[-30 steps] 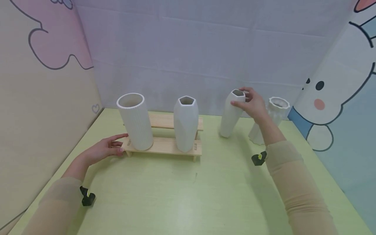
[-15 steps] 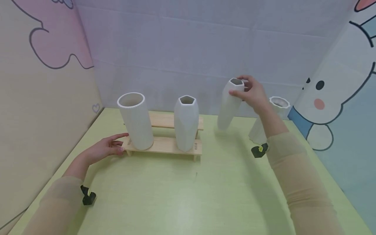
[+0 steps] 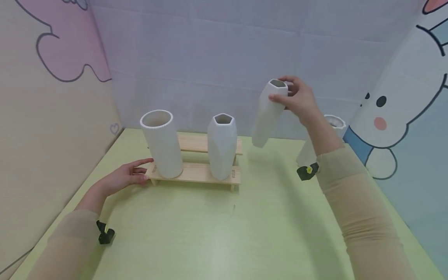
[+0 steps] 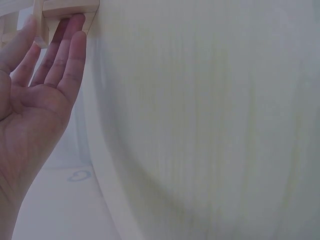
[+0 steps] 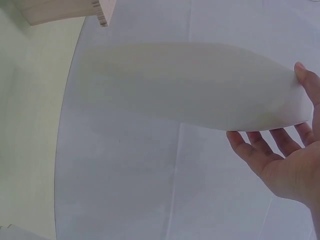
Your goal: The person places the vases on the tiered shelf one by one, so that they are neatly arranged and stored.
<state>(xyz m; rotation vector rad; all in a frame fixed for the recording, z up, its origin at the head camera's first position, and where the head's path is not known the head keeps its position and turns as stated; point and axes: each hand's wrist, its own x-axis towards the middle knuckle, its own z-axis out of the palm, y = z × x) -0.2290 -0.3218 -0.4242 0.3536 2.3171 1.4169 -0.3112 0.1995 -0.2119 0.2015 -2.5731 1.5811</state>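
Observation:
In the head view my right hand (image 3: 297, 97) grips a white faceted vase (image 3: 267, 116) near its rim and holds it tilted above the table. The right wrist view shows the thumb and fingers on opposite sides of this vase (image 5: 175, 87). My left hand (image 3: 122, 179) holds the left end of a two-step wooden stand (image 3: 196, 173), its thumb and fingers at the shelf's edges. On the stand's lower step stand a ribbed white vase (image 3: 162, 151) at left and another faceted white vase (image 3: 222, 149) at right.
A white vase with a scalloped rim (image 3: 335, 121) stands at the right, partly hidden behind the right forearm. The pale green table (image 3: 224, 233) meets a light cloth backdrop (image 3: 196, 58) behind. Printed walls flank both sides.
My right hand has lifted the faceted vase off the table and carried it up and slightly left, with its tilt kept. The left hand and the stand have stayed in place.

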